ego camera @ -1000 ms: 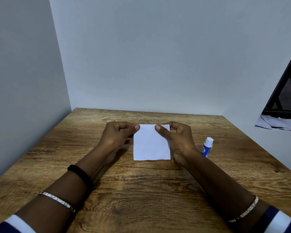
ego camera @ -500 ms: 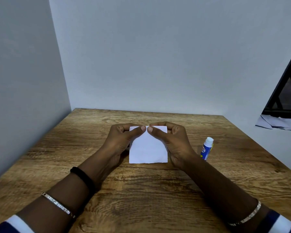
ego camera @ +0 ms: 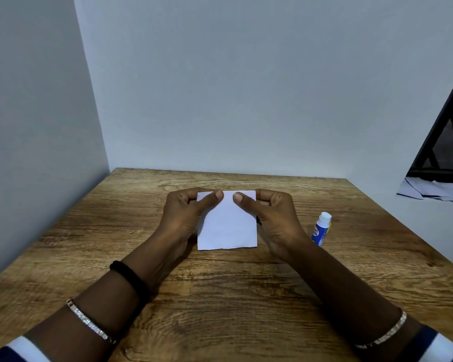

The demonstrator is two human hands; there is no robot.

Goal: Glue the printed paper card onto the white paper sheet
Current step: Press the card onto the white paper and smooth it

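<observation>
One white paper (ego camera: pixel 228 226) lay mid wooden table (ego camera: pixel 220 296). Two hands held it: left hand (ego camera: pixel 186 212) pinched top left corner, right hand (ego camera: pixel 275 215) top right, thumbs on top, tips near but apart. One glue bottle (ego camera: pixel 321 228) stood upright just right of right hand. Two silver bracelets (ego camera: pixel 89 322), one black band (ego camera: pixel 131 278).

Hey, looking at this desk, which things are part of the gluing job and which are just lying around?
For the job: white paper, pinched at its top edge by the left hand and right hand; glue bottle, upright on the table beside the right hand.
Just lying about: loose papers and black frame, beyond the table at far right.
</observation>
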